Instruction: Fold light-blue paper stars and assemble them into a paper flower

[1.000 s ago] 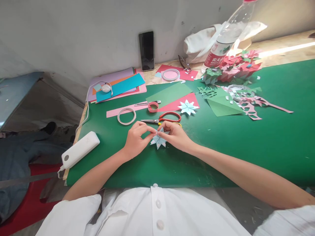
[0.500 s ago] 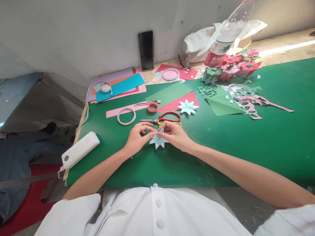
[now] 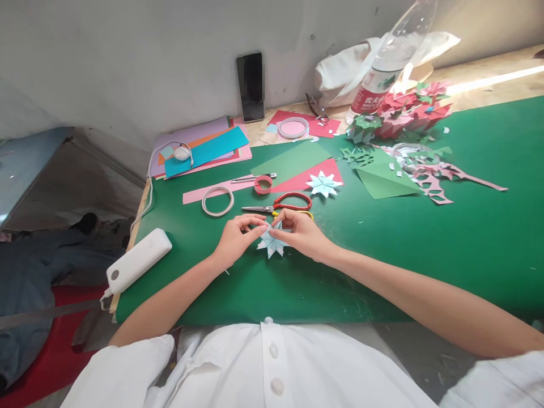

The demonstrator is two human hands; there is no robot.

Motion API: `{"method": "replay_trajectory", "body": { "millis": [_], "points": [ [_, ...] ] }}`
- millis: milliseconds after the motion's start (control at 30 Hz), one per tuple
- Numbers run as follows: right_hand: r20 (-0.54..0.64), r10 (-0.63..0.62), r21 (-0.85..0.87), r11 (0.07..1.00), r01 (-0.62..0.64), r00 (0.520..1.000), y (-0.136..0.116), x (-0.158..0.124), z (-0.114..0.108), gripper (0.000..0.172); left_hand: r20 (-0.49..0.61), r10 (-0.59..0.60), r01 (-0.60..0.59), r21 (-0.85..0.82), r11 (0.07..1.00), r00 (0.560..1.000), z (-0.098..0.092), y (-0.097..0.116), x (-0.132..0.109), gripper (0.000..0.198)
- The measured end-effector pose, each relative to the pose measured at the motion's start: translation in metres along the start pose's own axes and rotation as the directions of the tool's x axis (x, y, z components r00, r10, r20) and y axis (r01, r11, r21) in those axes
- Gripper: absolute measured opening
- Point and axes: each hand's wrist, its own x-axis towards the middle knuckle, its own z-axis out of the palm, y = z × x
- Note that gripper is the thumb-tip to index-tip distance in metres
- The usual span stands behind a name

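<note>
A light blue, pointed paper flower (image 3: 272, 245) is held over the green mat between my two hands. My left hand (image 3: 238, 238) pinches its upper left edge with thumb and fingertips. From the other side, my right hand (image 3: 301, 233) grips the top right part, thumb and index finger closed on the paper. The fingers cover the flower's upper points. Just beyond my hands lie scissors (image 3: 293, 199) with red and yellow handles, partly hidden by my right hand. A second light blue paper flower (image 3: 323, 185) rests farther back on red paper.
Tape rolls (image 3: 218, 202), a red paper ring (image 3: 263, 184) and a cutter (image 3: 255, 178) lie behind my hands. A white power bank (image 3: 139, 260) sits at the left edge. Coloured sheets (image 3: 208, 152), a phone (image 3: 250, 86), a bottle (image 3: 374, 85) and red paper flowers (image 3: 403, 116) stand or lie at the back.
My left thumb has shifted slightly to the left along the flower's edge. Both hands still hold the flower in the same place; the rest is unmoved.
</note>
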Motion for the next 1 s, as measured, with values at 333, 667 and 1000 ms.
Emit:
{"method": "replay_trajectory", "body": {
  "millis": [333,667,1000],
  "points": [
    [0.001,-0.003,-0.008,1.000,0.003,1.000,-0.0006,0.0001,0.0002,0.037,0.009,-0.014,0.014,0.011,1.000,1.000,-0.0011,-0.0007,0.0009,0.017],
    [0.004,0.061,-0.009,0.998,-0.061,0.998,-0.0037,0.0014,-0.0003,0.044,-0.015,0.079,-0.074,0.205,0.976,0.997,-0.0048,0.0053,-0.0020,0.012],
    [0.003,0.069,-0.020,0.997,-0.068,0.998,-0.0055,0.0014,-0.0004,0.041,-0.047,0.117,-0.104,0.219,0.970,0.992,-0.0037,0.0073,-0.0034,0.013]
  ]
}}
